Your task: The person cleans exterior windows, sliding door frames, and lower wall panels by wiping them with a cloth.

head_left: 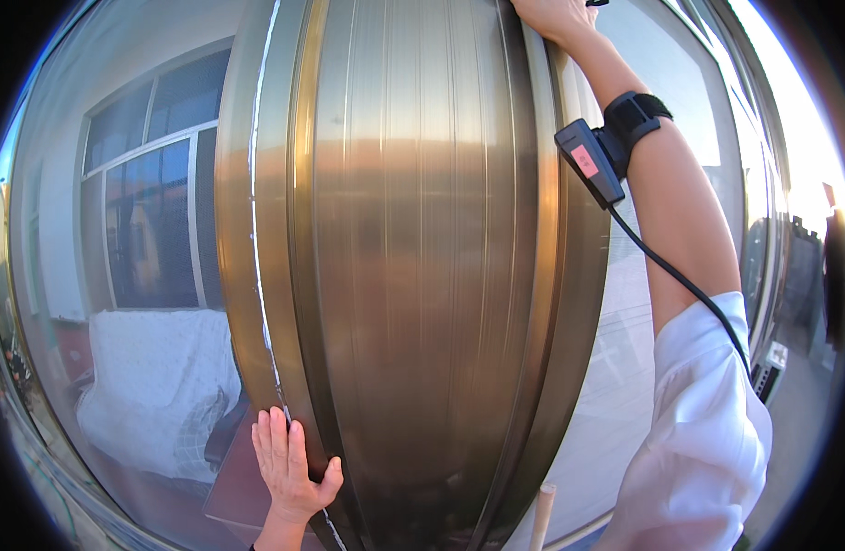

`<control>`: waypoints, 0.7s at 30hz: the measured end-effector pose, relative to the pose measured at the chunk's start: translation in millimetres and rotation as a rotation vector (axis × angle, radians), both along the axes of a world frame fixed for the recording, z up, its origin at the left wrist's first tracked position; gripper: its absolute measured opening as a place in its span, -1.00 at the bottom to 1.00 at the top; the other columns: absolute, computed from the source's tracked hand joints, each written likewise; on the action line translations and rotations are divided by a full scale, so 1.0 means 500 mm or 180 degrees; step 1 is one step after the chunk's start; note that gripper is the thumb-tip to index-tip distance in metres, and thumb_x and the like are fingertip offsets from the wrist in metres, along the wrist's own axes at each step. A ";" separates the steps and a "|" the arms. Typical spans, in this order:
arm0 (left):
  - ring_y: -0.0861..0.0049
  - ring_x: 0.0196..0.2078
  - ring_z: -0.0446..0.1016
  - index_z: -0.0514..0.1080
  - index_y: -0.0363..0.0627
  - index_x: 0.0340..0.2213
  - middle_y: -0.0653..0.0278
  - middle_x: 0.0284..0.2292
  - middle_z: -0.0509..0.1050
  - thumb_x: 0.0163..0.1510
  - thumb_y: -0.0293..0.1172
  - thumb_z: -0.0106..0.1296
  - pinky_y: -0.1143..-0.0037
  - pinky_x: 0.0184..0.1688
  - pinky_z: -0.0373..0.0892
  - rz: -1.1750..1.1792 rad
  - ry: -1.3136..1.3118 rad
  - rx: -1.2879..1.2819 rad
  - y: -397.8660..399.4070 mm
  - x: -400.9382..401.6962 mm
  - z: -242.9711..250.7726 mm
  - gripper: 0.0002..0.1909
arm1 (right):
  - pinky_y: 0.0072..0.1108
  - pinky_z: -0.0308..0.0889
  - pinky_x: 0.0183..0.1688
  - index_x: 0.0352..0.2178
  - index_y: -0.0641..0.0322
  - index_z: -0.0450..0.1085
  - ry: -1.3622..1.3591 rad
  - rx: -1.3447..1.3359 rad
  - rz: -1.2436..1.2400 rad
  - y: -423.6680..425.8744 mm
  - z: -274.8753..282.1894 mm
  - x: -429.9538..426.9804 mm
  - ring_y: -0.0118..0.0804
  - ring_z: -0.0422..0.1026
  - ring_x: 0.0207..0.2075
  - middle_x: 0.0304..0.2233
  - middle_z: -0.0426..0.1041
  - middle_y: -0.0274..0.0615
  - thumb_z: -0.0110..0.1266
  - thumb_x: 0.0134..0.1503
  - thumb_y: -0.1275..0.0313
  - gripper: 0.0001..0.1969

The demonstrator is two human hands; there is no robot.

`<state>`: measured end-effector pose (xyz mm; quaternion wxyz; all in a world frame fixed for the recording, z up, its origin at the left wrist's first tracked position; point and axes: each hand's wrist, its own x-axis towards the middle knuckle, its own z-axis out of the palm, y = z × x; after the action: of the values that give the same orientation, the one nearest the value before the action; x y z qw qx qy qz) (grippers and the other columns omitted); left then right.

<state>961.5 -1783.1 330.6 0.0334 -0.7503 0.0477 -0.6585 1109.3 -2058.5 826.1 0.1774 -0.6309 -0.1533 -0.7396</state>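
A tall, brown-gold ribbed metal panel [422, 275] fills the middle of the head view, with raised vertical trims at both sides. Down its left strip runs a thin white line [254, 227], broken in places, perhaps a seam or strip. My left hand [291, 461] lies flat at the lower part of this line, its palm side towards the metal and its thumb apart. My right arm reaches up along the panel's right side; my right hand [546, 14] is at the top edge, partly cut off, near a small dark object. What it holds cannot be told.
Glass panes flank the metal panel. Through or in the left pane show a window [150, 213] and a white cloth cover [154, 379]. A pale rod [543, 516] stands at the bottom right. A black device [591, 162] with a cable is strapped to my right forearm.
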 end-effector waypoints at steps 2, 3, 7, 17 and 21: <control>-0.09 0.18 0.05 0.15 -0.34 0.05 -0.20 0.10 0.11 -0.09 -0.17 -0.01 0.07 0.17 -0.04 -0.0001 -0.0028 0.0006 -0.001 0.003 0.006 -0.29 | -0.12 -0.08 0.17 0.15 0.32 -0.08 0.0241 -0.0003 -0.0133 0.007 -0.063 -0.030 0.22 -0.05 0.18 0.16 -0.05 0.24 -0.16 0.05 0.12 -0.29; -0.09 0.17 0.06 0.15 -0.34 0.04 -0.21 0.10 0.11 -0.10 -0.18 0.00 0.07 0.16 -0.04 -0.0055 -0.0062 0.0020 -0.007 0.005 0.010 -0.29 | -0.12 -0.08 0.17 0.15 0.32 -0.08 0.0233 0.0023 -0.0171 -0.008 -0.087 -0.026 0.22 -0.05 0.18 0.16 -0.05 0.24 -0.16 0.05 0.12 -0.29; -0.09 0.17 0.06 0.17 -0.36 0.03 -0.21 0.09 0.12 -0.12 -0.21 0.01 0.07 0.16 -0.03 -0.0100 -0.0048 0.0043 -0.015 0.006 0.014 -0.30 | -0.13 -0.10 0.17 0.15 0.18 -0.02 -0.0652 -0.0077 -0.0308 -0.028 -0.220 0.038 0.16 -0.06 0.20 0.19 -0.03 0.09 -0.21 0.05 0.24 -0.38; -0.03 0.17 0.07 0.17 -0.36 0.03 -0.18 0.08 0.15 -0.08 -0.19 -0.01 0.09 0.16 -0.01 -0.0159 -0.0034 0.0106 0.008 -0.001 0.003 -0.32 | 0.08 -0.12 0.10 0.14 0.39 -0.07 0.0437 -0.0553 0.0100 0.007 -0.715 -0.082 0.26 -0.20 0.23 0.21 -0.18 0.21 -0.06 -0.06 0.52 -0.32; -0.03 0.17 0.08 0.16 -0.37 0.04 -0.16 0.09 0.14 -0.05 -0.20 -0.03 0.11 0.16 0.00 -0.0206 0.0078 0.0204 -0.003 0.014 0.014 -0.33 | 0.14 -0.19 0.09 0.14 0.43 -0.11 0.0976 -0.0315 0.0270 -0.011 -0.957 -0.097 0.41 -0.25 0.21 0.19 -0.22 0.35 -0.05 -0.05 0.51 -0.30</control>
<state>968.8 -1784.4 337.6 0.0355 -0.7549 0.0934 -0.6481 1060.6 -2063.8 347.8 0.1984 -0.7373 -0.1872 -0.6181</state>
